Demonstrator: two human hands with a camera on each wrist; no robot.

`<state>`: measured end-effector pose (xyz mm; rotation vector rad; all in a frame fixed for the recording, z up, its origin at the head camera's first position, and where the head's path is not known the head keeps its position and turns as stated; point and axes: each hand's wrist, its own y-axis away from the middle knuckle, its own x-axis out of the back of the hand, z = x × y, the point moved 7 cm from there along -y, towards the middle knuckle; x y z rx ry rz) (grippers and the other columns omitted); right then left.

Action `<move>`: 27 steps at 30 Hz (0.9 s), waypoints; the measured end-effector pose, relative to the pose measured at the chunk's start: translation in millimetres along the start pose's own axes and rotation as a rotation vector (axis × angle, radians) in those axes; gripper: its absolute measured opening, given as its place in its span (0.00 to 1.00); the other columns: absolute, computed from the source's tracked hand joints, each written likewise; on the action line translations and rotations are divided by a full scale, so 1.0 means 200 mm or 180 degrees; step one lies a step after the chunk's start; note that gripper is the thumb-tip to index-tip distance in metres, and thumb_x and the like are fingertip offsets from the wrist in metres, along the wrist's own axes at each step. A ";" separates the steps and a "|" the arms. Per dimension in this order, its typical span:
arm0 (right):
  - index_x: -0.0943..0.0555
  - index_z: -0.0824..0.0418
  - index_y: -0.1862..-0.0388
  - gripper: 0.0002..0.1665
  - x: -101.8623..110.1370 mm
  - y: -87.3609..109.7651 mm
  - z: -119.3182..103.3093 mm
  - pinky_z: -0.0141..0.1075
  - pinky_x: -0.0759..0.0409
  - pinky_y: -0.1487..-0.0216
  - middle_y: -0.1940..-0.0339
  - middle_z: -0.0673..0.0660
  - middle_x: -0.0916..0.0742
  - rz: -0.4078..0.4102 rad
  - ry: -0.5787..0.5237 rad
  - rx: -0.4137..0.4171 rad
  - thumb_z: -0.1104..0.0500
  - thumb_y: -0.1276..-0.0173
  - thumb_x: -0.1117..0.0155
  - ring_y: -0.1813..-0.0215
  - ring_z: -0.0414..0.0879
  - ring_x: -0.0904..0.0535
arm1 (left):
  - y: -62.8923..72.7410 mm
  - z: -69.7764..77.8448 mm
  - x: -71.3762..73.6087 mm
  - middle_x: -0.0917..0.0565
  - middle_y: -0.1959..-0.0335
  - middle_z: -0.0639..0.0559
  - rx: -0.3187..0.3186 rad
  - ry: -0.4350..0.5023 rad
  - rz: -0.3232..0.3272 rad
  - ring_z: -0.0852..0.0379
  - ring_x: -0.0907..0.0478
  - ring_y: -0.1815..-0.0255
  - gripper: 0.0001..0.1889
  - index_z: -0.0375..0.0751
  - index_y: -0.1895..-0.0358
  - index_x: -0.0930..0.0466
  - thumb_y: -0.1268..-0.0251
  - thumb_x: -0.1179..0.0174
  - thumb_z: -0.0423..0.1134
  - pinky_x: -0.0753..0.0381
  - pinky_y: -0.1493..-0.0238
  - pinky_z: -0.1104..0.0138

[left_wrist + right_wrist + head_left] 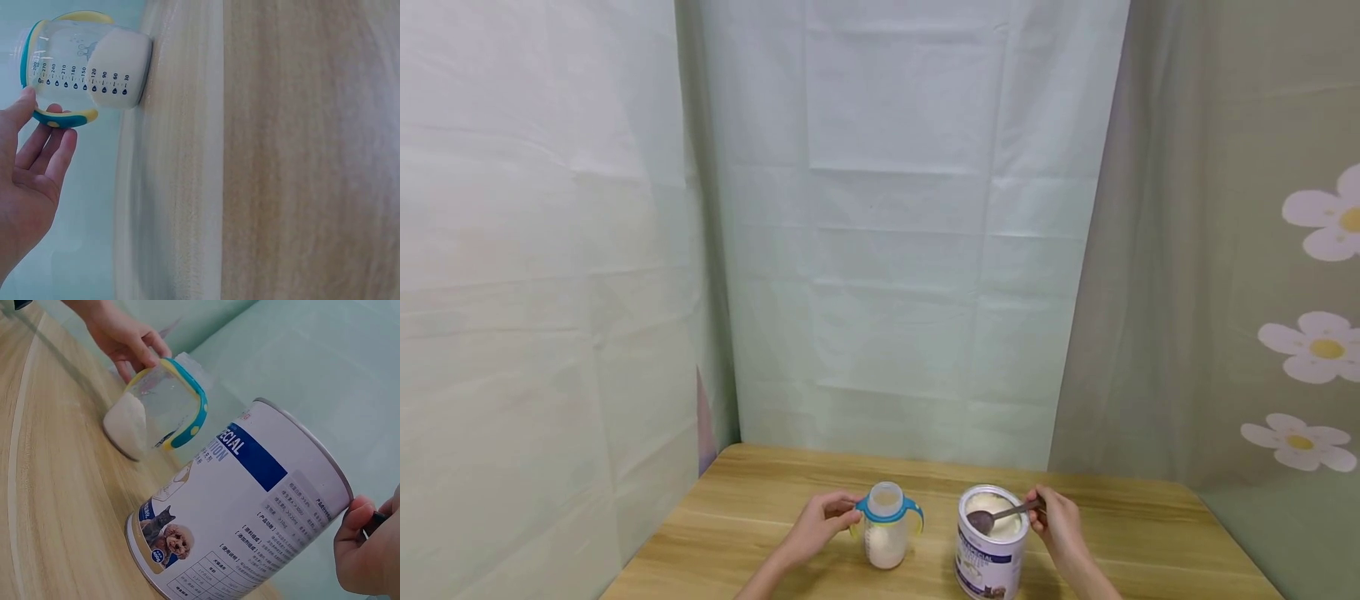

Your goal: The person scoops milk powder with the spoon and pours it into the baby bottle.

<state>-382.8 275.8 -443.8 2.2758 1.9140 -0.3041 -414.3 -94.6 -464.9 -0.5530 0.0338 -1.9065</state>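
A clear baby bottle (886,533) with blue and yellow side handles stands upright on the table, uncapped. White powder fills its lower part, up to about the middle of the printed scale in the left wrist view. My left hand (822,525) pinches one of its handles (65,119) between thumb and fingers. To the right stands an open can (988,558) of pale powder, its label showing a cat and a dog. My right hand (1058,525) holds a dark spoon (1003,517) by the handle, its bowl over the powder (1000,504) inside the can's rim.
The wooden table (790,475) has its back edge against a pale hanging curtain (910,292). Curtains also hang at the left and right, the right one printed with white flowers (1326,348).
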 end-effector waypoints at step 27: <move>0.25 0.55 0.71 0.29 0.16 -0.04 0.05 0.23 0.25 0.72 0.76 0.44 0.18 -0.0048 0.0078 -0.0374 0.50 0.21 0.74 0.77 0.33 0.25 | -0.01 0.03 -0.01 0.15 0.51 0.40 -0.0008 -0.0100 0.0008 0.47 0.18 0.53 0.16 0.36 0.46 0.21 0.31 0.42 0.42 0.18 0.56 0.67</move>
